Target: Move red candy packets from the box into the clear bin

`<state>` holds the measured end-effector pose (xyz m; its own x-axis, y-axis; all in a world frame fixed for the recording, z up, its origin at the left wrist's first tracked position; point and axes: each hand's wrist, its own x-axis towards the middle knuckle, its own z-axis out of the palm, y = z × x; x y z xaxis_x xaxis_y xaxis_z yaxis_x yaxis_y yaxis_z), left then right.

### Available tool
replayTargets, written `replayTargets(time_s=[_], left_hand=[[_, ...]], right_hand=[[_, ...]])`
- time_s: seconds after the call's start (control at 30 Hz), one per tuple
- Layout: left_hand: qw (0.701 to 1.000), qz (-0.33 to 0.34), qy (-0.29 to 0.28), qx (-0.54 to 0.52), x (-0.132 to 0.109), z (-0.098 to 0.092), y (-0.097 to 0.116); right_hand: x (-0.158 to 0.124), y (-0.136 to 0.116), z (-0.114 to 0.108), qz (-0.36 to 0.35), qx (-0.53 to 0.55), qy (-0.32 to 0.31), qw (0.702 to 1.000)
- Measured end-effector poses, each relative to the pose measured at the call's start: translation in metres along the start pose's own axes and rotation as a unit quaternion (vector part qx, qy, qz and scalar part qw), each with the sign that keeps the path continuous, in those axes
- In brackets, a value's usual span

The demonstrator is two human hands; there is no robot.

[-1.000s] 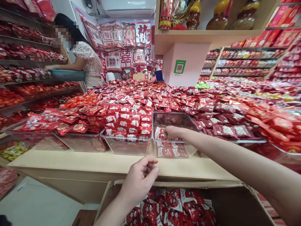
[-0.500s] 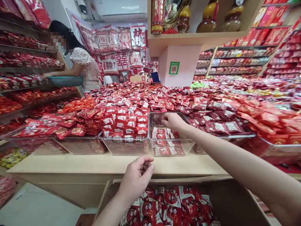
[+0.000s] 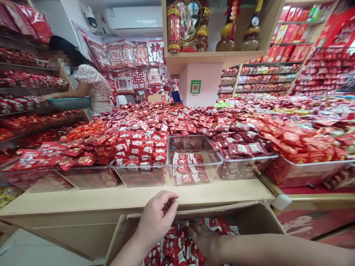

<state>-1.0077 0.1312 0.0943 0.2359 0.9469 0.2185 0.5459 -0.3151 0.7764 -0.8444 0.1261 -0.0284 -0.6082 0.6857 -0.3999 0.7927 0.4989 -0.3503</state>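
My right hand (image 3: 203, 240) reaches down into a cardboard box (image 3: 249, 216) full of red candy packets (image 3: 177, 247), fingers spread over them. My left hand (image 3: 156, 218) hovers above the box's near-left rim, fingers loosely curled with nothing in them. On the counter behind the box stands a clear plastic bin (image 3: 194, 159), partly filled with red-and-white packets.
Neighbouring clear bins (image 3: 141, 166) and heaps of red packets (image 3: 194, 118) cover the beige counter (image 3: 111, 197). Shelves of red goods line both sides. A person in a dotted top (image 3: 91, 83) stands at the back left holding a teal tray (image 3: 69, 102).
My right hand has left the clear bin and dropped into the cardboard box. The view has shifted, the left hand staying near the box rim.
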Motion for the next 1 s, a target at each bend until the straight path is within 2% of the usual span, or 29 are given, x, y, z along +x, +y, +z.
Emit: replayTargets(time_s=[0.07,0.13,0.3,0.4,0.5,0.57,0.63,0.7,0.77,0.87,1.0], left_hand=[[1.0,0.02,-0.009,0.019,-0.002,-0.001,0.002],[0.999,0.026,-0.018,0.029,-0.002,-0.001,0.004],[1.0,0.01,-0.023,0.012,0.001,-0.002,0.001],[0.999,-0.013,-0.021,-0.038,0.002,-0.002,-0.003],[0.992,-0.035,-0.013,-0.119,0.001,-0.003,-0.002],[0.983,-0.043,0.002,-0.176,0.0,-0.004,0.003],[0.969,-0.058,0.013,-0.238,-0.002,-0.006,0.01],[0.946,-0.085,-0.001,-0.314,-0.005,-0.007,0.017],[0.918,-0.12,-0.057,-0.373,-0.007,-0.007,0.022],[0.911,-0.138,-0.109,-0.374,-0.008,-0.004,0.023],[0.917,-0.128,-0.065,-0.373,-0.006,0.001,0.019]], right_hand=[[0.004,0.003,0.007,0.036,-0.015,-0.028,0.999],[0.0,-0.002,0.002,0.033,-0.036,-0.032,0.998],[-0.018,-0.024,-0.034,-0.012,-0.095,-0.025,0.995],[-0.031,-0.032,-0.06,-0.064,-0.068,-0.002,0.996],[-0.052,-0.038,-0.086,-0.17,0.027,0.054,0.984],[-0.069,-0.044,-0.103,-0.249,0.094,0.099,0.959],[-0.083,-0.048,-0.117,-0.295,0.146,0.156,0.931],[-0.093,-0.051,-0.125,-0.297,0.174,0.226,0.911],[-0.095,-0.049,-0.126,-0.287,0.186,0.283,0.896],[-0.088,-0.042,-0.12,-0.282,0.203,0.33,0.878],[-0.074,-0.033,-0.109,-0.212,0.275,0.355,0.868]])
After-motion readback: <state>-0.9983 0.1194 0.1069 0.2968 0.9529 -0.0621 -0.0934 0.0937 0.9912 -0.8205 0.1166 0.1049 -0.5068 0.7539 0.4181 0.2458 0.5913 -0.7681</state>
